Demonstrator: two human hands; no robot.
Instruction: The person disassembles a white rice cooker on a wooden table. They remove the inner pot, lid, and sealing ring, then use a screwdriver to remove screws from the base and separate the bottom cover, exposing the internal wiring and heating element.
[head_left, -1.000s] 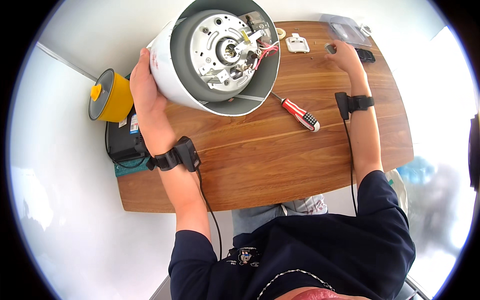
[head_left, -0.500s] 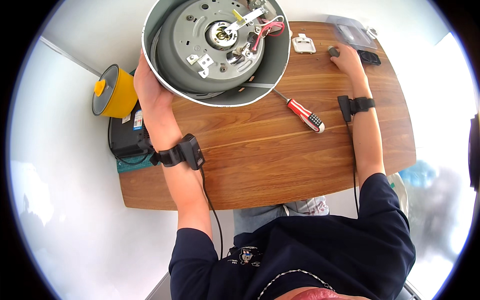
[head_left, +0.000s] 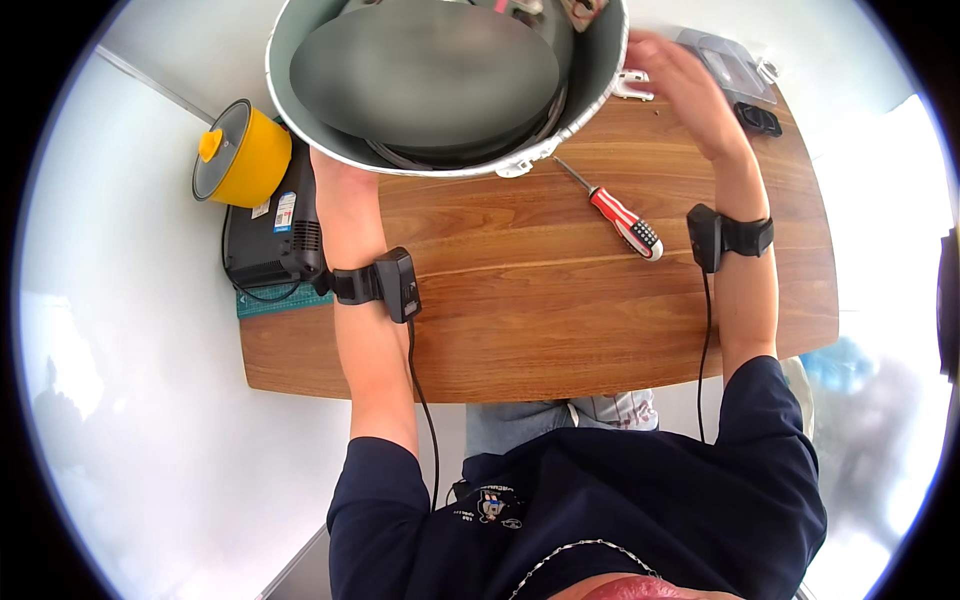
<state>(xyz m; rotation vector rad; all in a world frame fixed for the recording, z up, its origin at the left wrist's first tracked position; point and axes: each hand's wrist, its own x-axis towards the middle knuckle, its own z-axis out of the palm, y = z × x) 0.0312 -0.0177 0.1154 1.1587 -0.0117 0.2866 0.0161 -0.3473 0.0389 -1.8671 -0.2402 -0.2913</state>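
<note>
A rice cooker body (head_left: 590,118), a round metal shell with a grey inside, is held up tilted at the top of the view and cut off by its edge. A smooth grey disc (head_left: 425,75), blurred, fills most of its mouth; bits of wiring show above it. My left hand (head_left: 345,172) supports the shell from below at its left, fingers hidden behind it. Against the shell's right outer side, my right hand (head_left: 682,82) has its fingers stretched out and somewhat blurred, with nothing visible in them. A red-and-white-handled screwdriver (head_left: 627,222) lies below the shell.
On the wooden table (head_left: 560,320), a white plastic part (head_left: 634,86) sits partly behind the shell. A clear plastic box (head_left: 735,68) and a small black part (head_left: 758,119) lie at the back right. To the left are a yellow canister (head_left: 258,165) and a black device (head_left: 262,248).
The shell has turned and tilted, so the grey disc now covers the bracketed, wired underside. My right hand moved left to the shell; the small dark piece it held no longer shows.
</note>
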